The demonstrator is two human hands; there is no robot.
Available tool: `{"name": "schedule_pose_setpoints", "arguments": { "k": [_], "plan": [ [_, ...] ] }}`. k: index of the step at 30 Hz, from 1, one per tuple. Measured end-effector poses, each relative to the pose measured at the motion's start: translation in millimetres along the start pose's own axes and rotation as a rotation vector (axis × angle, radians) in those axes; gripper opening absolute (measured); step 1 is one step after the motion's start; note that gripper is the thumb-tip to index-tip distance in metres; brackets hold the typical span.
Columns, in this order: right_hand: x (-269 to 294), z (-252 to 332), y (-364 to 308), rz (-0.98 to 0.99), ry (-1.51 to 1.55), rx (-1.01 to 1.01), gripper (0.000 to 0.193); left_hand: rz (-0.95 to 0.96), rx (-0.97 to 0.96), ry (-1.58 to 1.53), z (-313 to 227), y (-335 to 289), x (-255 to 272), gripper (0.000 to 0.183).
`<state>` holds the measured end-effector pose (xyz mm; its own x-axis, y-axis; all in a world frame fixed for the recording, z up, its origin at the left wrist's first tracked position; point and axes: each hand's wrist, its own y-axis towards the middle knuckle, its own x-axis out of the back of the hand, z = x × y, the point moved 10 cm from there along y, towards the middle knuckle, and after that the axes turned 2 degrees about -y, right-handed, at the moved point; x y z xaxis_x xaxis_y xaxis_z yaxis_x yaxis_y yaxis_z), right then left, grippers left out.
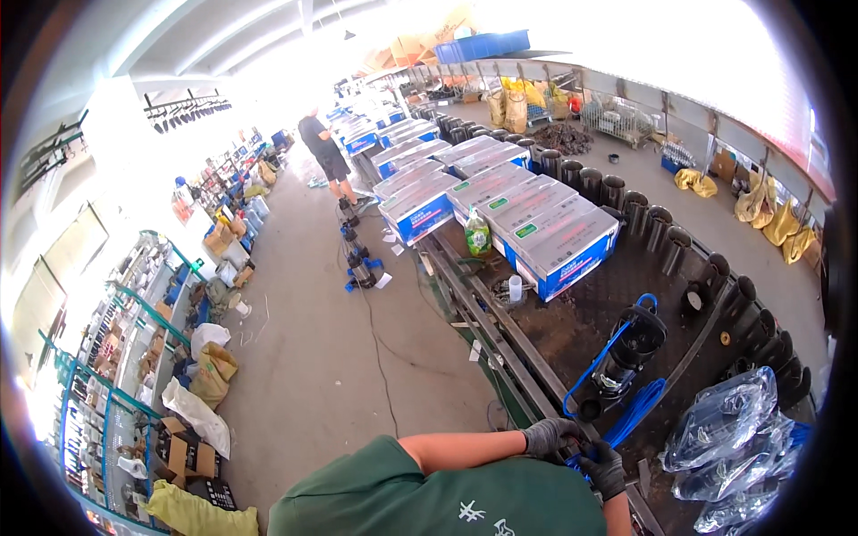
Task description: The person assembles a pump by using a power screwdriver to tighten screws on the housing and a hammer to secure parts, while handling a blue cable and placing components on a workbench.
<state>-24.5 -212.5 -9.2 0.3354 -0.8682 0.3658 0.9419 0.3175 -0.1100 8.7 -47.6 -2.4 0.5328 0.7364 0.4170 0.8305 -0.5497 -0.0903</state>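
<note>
My left hand (550, 436), in a dark grey glove, is closed at the near edge of the dark workbench (572, 339). Close beside it, my right hand (603, 469), gloved alike, has its fingers curled. Between the two is something small with a bit of blue showing, too hidden to name. Just beyond my hands, a black and silver pump (630, 344) rests on the bench with a blue cable running from it. A coil of the blue cable (636, 413) lies to the right of my hands.
Clear plastic-wrapped items (728, 429) lie at the right. Black cylinders (657, 223) line the bench's far side. Blue and white boxes (563, 237) stand farther along, near a green bottle (477, 232) and white cup (516, 288). A person (326, 152) stands in the aisle; shelves (134, 357) are left.
</note>
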Motion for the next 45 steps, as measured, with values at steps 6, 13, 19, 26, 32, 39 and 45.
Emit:
{"name": "schedule_pose_setpoints", "arguments": {
  "k": [6,13,19,26,32,39,45],
  "plan": [
    [2.0,9.4,-5.6,0.106,0.138,-0.184,0.039,0.023,0.024,0.041,-10.7,1.9,0.9,0.025],
    [4.4,-1.2,-5.3,0.067,0.209,-0.129,0.033,0.012,0.011,0.006,-18.7,1.1,5.0,0.025],
    [1.4,30.9,-2.2,0.020,0.243,-0.051,0.032,-0.035,-0.006,0.030,-24.1,-5.3,14.4,0.025],
    [-6.4,19.9,1.5,0.019,0.164,-0.005,0.036,-0.070,-0.012,-0.021,-21.6,-9.8,22.5,0.023],
    [-4.8,28.6,-2.7,-0.008,0.171,-0.016,0.039,-0.057,0.005,0.038,-36.1,-11.4,28.3,0.023],
    [-4.4,24.3,-0.9,-0.010,-0.046,-0.032,0.036,-0.078,0.019,0.028,-22.9,-11.3,30.3,0.022],
    [-4.9,15.9,1.1,-0.097,0.118,0.016,0.038,-0.056,0.056,0.008,-24.6,-12.4,35.5,0.023]
  ]
}}
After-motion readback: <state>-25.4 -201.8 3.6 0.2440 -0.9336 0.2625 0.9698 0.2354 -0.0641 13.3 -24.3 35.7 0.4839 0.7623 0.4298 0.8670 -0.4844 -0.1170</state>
